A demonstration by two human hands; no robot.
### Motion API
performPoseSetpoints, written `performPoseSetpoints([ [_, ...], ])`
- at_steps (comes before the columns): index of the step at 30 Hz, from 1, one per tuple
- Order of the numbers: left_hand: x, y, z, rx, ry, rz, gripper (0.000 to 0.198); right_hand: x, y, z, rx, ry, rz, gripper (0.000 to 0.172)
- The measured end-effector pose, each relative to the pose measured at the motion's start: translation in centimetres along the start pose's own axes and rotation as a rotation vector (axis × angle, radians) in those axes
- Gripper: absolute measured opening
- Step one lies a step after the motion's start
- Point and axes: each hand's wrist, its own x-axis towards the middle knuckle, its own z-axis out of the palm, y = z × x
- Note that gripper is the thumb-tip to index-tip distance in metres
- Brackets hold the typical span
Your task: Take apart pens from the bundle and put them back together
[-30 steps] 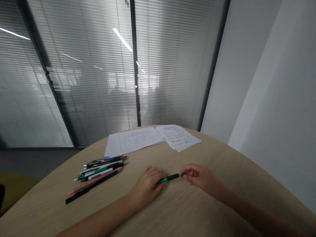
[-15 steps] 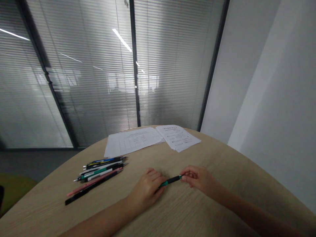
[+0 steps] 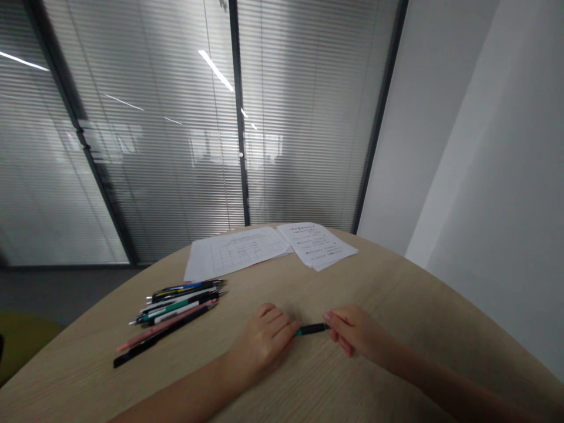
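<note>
A green and black pen (image 3: pixel 312 329) lies low over the round wooden table (image 3: pixel 396 294), held between both hands. My left hand (image 3: pixel 264 341) is curled over its left end, fingers closed around it. My right hand (image 3: pixel 352 332) grips the pen's right end with closed fingers, palm turned down. Only the short middle stretch of the pen shows between the two hands.
A bundle of several pens and pencils (image 3: pixel 176 308) lies to the left of my hands. Printed paper sheets (image 3: pixel 240 249) and a second stack (image 3: pixel 319 245) rest at the table's far side. Glass walls with blinds stand behind; a white wall is at right.
My right hand has rolled palm down and slid in toward the left hand along the pen, so less of the pen shows. The pen has dropped flatter to the table.
</note>
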Motion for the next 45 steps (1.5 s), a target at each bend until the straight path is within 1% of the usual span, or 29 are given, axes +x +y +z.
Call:
performPoseSetpoints([
  [3, -0.1, -0.1, 0.1, -0.013, 0.006, -0.038, 0.019, 0.2, 0.1, -0.3, 0.010, 0.045, -0.079, 0.041],
  [5, -0.1, -0.1, 0.1, -0.022, 0.014, -0.078, 0.019, 0.2, 0.0, -0.6, 0.014, 0.100, -0.160, 0.033],
  [7, -0.2, -0.2, 0.2, -0.029, 0.016, -0.110, 0.020, 0.2, -0.3, -1.0, 0.008, 0.131, -0.209, 0.023],
  [9, -0.2, -0.3, 0.3, -0.039, 0.021, -0.132, 0.019, 0.1, -0.7, -1.3, -0.031, 0.124, -0.226, 0.021],
  [12, -0.3, -0.4, 0.3, -0.053, 0.022, -0.152, 0.019, -0.1, -1.2, -1.4, -0.102, 0.106, -0.225, 0.013],
  [15, -0.3, -0.3, 0.2, -0.055, 0.027, -0.138, 0.019, -0.3, -1.4, -1.2, -0.139, 0.114, -0.210, 0.005],
  [16, -0.3, -0.3, 0.2, -0.050, 0.031, -0.129, 0.019, -0.3, -1.3, -1.2, -0.158, 0.112, -0.211, 0.006],
  [19, -0.2, -0.2, 0.1, -0.031, 0.036, -0.097, 0.019, -0.3, -1.0, -1.0, -0.242, 0.091, -0.222, 0.024],
  [21, -0.2, -0.2, 0.1, -0.025, 0.042, -0.086, 0.019, -0.3, -0.8, -0.9, -0.275, 0.078, -0.226, 0.032],
  [22, -0.1, -0.2, 0.1, -0.023, 0.043, -0.086, 0.019, -0.4, -0.8, -1.0, -0.277, 0.080, -0.236, 0.031],
  [25, -0.1, -0.2, 0.1, -0.028, 0.045, -0.101, 0.019, -0.5, -1.1, -1.2, -0.269, 0.118, -0.272, 0.012],
  [27, -0.1, -0.2, 0.1, -0.038, 0.044, -0.113, 0.019, -0.7, -1.4, -1.3, -0.295, 0.135, -0.277, 0.014],
  [30, -0.2, -0.2, 0.1, -0.047, 0.044, -0.113, 0.018, -0.7, -1.6, -1.2, -0.356, 0.125, -0.267, 0.004],
  [31, -0.2, -0.3, 0.1, -0.048, 0.043, -0.106, 0.018, -0.7, -1.6, -1.1, -0.371, 0.122, -0.267, 0.005],
  [36, -0.2, -0.2, 0.1, -0.038, 0.041, -0.063, 0.020, -0.5, -1.0, -0.7, -0.454, 0.101, -0.253, 0.027],
  [38, -0.1, -0.2, 0.1, -0.047, 0.039, -0.080, 0.020, -0.6, -1.0, -0.9, -0.444, 0.100, -0.289, 0.024],
  [41, -0.1, -0.3, 0.1, -0.058, 0.041, -0.121, 0.020, -0.7, -1.3, -1.2, -0.440, 0.123, -0.374, 0.010],
  [44, -0.3, -0.3, 0.2, -0.066, 0.039, -0.131, 0.019, -0.7, -1.4, -1.3, -0.507, 0.138, -0.386, 0.008],
  [45, -0.3, -0.3, 0.2, -0.069, 0.038, -0.127, 0.019, -0.6, -1.4, -1.2, -0.527, 0.132, -0.387, 0.009],
])
